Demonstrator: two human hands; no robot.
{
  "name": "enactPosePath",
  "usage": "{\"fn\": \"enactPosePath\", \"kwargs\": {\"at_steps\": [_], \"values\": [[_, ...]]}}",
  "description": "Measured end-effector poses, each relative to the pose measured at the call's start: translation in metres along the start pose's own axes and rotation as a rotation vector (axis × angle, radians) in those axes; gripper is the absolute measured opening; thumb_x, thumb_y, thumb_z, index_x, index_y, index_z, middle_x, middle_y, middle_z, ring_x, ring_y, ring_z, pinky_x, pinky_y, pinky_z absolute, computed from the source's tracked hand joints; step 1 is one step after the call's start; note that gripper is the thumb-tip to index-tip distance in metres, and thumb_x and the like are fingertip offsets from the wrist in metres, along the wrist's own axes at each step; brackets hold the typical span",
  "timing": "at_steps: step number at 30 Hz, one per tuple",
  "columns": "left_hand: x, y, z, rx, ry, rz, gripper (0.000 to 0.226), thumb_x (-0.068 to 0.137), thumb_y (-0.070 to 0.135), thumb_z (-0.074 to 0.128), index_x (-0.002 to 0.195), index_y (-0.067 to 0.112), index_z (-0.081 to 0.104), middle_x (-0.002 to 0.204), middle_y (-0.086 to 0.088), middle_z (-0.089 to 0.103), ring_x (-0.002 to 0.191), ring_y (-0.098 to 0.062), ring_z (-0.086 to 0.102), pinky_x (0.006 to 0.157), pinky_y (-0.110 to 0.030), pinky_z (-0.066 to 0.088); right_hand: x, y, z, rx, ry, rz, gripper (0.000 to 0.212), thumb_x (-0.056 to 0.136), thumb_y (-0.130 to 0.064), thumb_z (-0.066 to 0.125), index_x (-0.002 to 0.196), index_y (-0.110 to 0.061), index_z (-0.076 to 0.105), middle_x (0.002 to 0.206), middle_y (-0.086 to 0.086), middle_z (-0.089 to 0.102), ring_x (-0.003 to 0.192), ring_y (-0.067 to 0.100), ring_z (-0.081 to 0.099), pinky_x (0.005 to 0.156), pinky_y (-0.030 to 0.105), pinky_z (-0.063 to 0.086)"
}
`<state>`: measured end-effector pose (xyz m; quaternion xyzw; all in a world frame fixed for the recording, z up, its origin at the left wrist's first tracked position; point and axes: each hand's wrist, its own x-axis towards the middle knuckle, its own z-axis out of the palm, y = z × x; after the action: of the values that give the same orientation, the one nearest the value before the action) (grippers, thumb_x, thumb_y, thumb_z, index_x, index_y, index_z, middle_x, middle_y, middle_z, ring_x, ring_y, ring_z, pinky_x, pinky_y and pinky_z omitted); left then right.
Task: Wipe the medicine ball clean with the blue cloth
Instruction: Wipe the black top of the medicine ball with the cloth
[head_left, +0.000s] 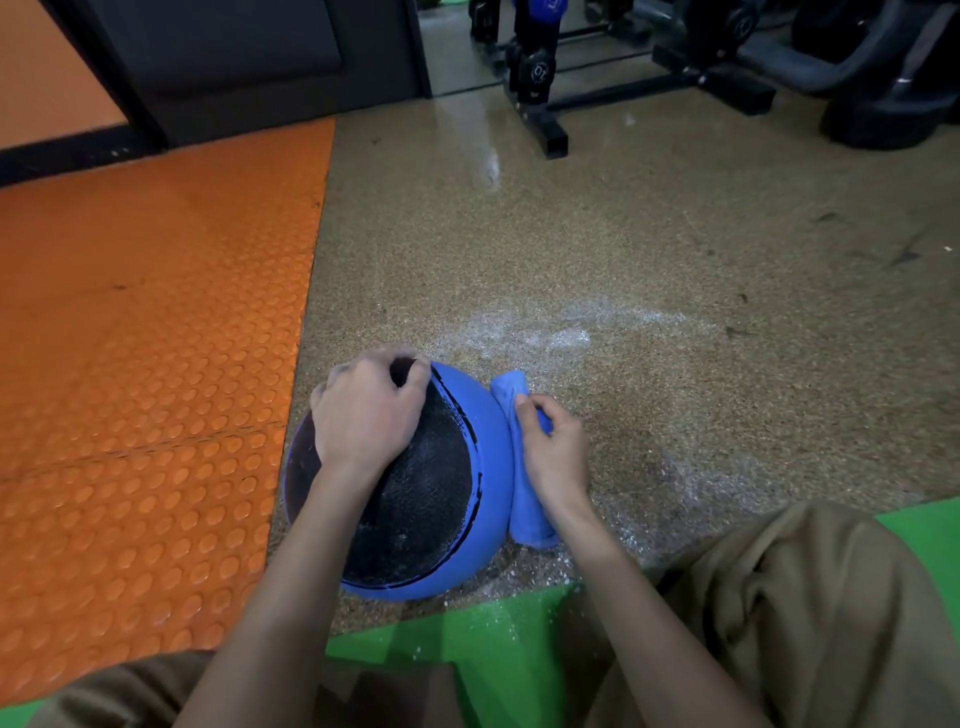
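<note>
While left hand (363, 415) grips grainy medicine ball (426, 499), right hand (553, 447) pinches rolled cloth (524, 509).

The ball (493, 467) looks like rubber: the blue band is smooth with a dull sheen, and the black panel (415, 509) is rough, pebbled and flecked white. The cloth (524, 509) is soft, napped fabric (towelling, by the look). The floor (571, 249) is speckled tan and grainy, glossy farther off, with white powder dusted near the ball. The orange mat (156, 312) is studded with round bumps. The green mat (457, 649) is smooth. The rack (553, 137) is matt black metal. The trousers (805, 597) are creased woven cloth.
</note>
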<state>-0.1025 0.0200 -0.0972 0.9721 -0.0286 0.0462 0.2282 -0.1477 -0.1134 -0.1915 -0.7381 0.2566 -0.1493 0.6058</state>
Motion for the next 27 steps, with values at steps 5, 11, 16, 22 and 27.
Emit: {"fn": "enactPosePath", "kwargs": {"at_steps": [5, 11, 16, 22, 27], "values": [[0.0, 0.001, 0.001, -0.002, -0.001, -0.004, 0.03, 0.092, 0.042, 0.046, 0.113, 0.032, 0.064, 0.121, -0.003, 0.064, 0.118, -0.031, 0.05, 0.102, -0.042, 0.036, 0.0, 0.0, -0.001, -0.005, -0.004, 0.017, 0.025, 0.094, -0.033, 0.049, 0.098, -0.016, 0.066, 0.076, -0.003, 0.064, 0.068, 0.024, 0.059, 0.061, 0.035, 0.048], [0.0, 0.002, 0.001, 0.005, -0.001, -0.003, 0.03, 0.092, 0.042, 0.046, 0.114, 0.031, 0.064, 0.121, -0.004, 0.065, 0.117, -0.032, 0.051, 0.101, -0.042, 0.037, -0.001, -0.003, -0.002, -0.012, -0.005, 0.022, 0.027, 0.094, -0.033, 0.048, 0.101, -0.014, 0.065, 0.068, -0.006, 0.06, 0.06, 0.018, 0.052, 0.055, 0.029, 0.04], [0.0, -0.001, 0.001, 0.006, 0.004, -0.001, 0.031, 0.092, 0.042, 0.046, 0.115, 0.032, 0.064, 0.122, -0.003, 0.064, 0.117, -0.031, 0.052, 0.101, -0.041, 0.037, -0.007, -0.015, -0.005, -0.098, -0.008, -0.036, 0.024, 0.094, -0.033, 0.049, 0.102, -0.018, 0.065, 0.065, -0.018, 0.052, 0.075, 0.026, 0.062, 0.061, 0.034, 0.045], [0.001, -0.005, -0.002, -0.015, 0.003, -0.019, 0.029, 0.092, 0.04, 0.047, 0.112, 0.032, 0.065, 0.119, -0.004, 0.065, 0.116, -0.03, 0.053, 0.099, -0.04, 0.039, -0.004, -0.007, 0.0, -0.034, -0.004, 0.005, 0.025, 0.094, -0.032, 0.049, 0.101, -0.014, 0.066, 0.081, -0.009, 0.061, 0.072, 0.012, 0.056, 0.068, 0.03, 0.044], [0.001, -0.003, -0.003, -0.005, -0.004, -0.023, 0.029, 0.091, 0.04, 0.047, 0.113, 0.031, 0.064, 0.122, -0.004, 0.064, 0.117, -0.03, 0.052, 0.098, -0.039, 0.036, -0.008, -0.016, 0.0, -0.116, 0.006, -0.121, 0.024, 0.092, -0.034, 0.052, 0.102, -0.018, 0.066, 0.083, -0.007, 0.063, 0.068, 0.013, 0.055, 0.06, 0.028, 0.037]]}}
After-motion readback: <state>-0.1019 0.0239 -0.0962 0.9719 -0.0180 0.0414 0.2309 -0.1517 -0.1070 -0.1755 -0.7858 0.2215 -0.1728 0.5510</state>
